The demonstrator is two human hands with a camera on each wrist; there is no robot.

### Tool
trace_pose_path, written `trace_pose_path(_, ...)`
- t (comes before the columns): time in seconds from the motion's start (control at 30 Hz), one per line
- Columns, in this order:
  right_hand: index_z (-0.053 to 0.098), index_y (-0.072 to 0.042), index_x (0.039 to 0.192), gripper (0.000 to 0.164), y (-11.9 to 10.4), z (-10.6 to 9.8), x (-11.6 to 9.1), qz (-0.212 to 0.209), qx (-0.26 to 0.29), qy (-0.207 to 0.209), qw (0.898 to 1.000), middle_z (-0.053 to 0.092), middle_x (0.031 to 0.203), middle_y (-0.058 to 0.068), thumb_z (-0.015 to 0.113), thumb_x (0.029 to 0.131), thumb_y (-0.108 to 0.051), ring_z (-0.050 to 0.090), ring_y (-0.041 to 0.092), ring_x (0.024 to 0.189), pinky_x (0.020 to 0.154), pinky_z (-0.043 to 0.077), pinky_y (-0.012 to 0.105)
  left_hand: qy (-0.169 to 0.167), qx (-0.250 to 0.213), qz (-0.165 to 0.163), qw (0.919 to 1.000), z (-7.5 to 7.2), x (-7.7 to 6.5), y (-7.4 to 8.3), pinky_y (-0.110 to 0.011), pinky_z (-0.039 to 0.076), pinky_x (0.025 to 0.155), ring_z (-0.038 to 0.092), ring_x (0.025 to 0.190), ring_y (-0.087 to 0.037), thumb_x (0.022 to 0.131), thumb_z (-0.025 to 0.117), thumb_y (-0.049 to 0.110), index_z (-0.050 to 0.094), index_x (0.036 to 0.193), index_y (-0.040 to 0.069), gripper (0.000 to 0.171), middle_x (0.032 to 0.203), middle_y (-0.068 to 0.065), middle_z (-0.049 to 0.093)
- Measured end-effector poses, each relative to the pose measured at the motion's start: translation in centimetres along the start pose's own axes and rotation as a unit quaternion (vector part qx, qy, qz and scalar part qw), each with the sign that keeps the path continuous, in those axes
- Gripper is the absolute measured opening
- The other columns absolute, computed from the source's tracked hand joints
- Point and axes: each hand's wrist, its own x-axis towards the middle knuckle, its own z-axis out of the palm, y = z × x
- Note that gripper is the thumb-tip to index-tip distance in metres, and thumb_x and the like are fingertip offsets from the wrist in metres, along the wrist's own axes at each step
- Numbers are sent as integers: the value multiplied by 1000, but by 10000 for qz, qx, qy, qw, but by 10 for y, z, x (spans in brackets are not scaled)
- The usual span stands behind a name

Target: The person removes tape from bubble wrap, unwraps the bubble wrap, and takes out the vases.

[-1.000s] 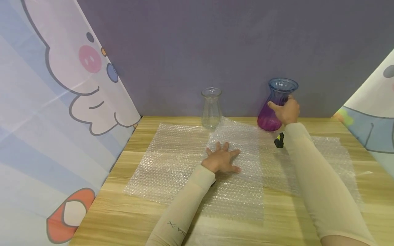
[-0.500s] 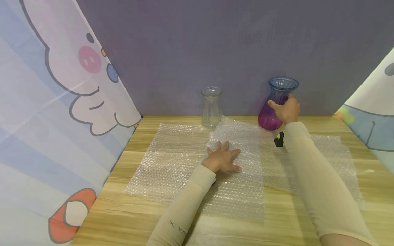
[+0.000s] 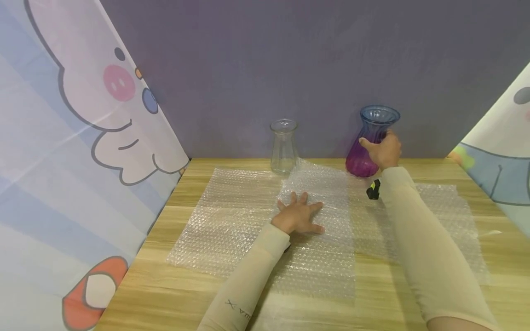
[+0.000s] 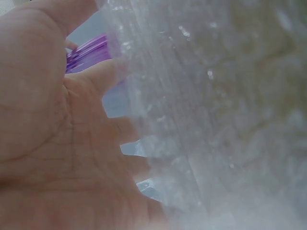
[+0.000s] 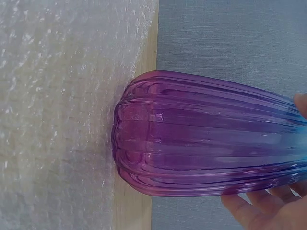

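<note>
My left hand (image 3: pixel 296 217) lies palm down with spread fingers on the middle of the bubble wrap (image 3: pixel 232 216), where sheets overlap. In the left wrist view its palm (image 4: pixel 57 139) faces the plastic. At the back right, my right hand (image 3: pixel 387 149) grips a ribbed glass vase (image 3: pixel 359 161), blue at the rim and purple at the base. The vase tilts, its mouth leaning right. Seen from the right wrist, fingers and thumb wrap the bluish neck, and the purple base (image 5: pixel 139 134) is close to the wrap's edge. A clear glass vase (image 3: pixel 284 149) stands upright at the back middle.
Another bubble wrap sheet (image 3: pixel 443 216) spreads under the right forearm. A grey wall (image 3: pixel 314 69) rises behind the wooden table (image 3: pixel 165 285). Cartoon-print cloth (image 3: pixel 49 184) borders the left side and more hangs at the right. A black wrist device (image 3: pixel 373 189) shows beside the right cuff.
</note>
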Motion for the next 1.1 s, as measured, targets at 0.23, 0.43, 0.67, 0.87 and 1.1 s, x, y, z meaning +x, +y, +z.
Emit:
trace_pose_path(0.23, 37, 4, 153, 89, 3, 0, 0, -31, 83, 48, 9999, 43, 155, 31, 74, 91, -47, 39, 52, 144, 120, 31, 63, 17, -7, 21, 10000, 0, 0, 2, -82, 13, 115, 5, 158, -46, 86, 68, 67, 30, 158, 48, 84, 173, -10, 9)
trace_pose_path(0.43, 38, 6, 151, 87, 4, 2, 1, -113, 89, 97, 9998, 46, 151, 34, 74, 91, -46, 42, 53, 141, 120, 34, 61, 49, -46, 50, 10000, 0, 1, 1, -82, 12, 115, 6, 157, -47, 86, 68, 66, 30, 158, 47, 84, 173, -11, 9)
trace_pose_path(0.67, 24, 6, 157, 96, 9, 7, 0, 0, 337, -289, 9990, 37, 158, 31, 72, 92, -45, 36, 49, 147, 124, 30, 57, 85, -44, 73, 9999, 0, 0, -1, -82, 13, 115, 7, 157, -48, 87, 69, 65, 28, 161, 41, 88, 173, -12, 11)
trace_pose_path(0.87, 13, 1, 158, 94, -4, 3, -12, 446, 742, -79, 9962, 21, 163, 28, 67, 94, -42, 25, 45, 152, 127, 25, 52, 179, -116, 108, 9997, -2, 0, -1, -81, 14, 115, 9, 157, -48, 86, 71, 65, 30, 161, 32, 92, 172, -13, 12)
trace_pose_path(1.1, 38, -12, 138, 51, -39, -6, -49, 595, 1499, 672, 9846, 41, 134, 2, 64, 95, -25, 41, 19, 127, 108, 41, 32, 82, -431, 150, 9989, -5, -2, -3, -80, 8, 117, 4, 156, -49, 90, 68, 62, 34, 160, 34, 83, 172, -13, 8)
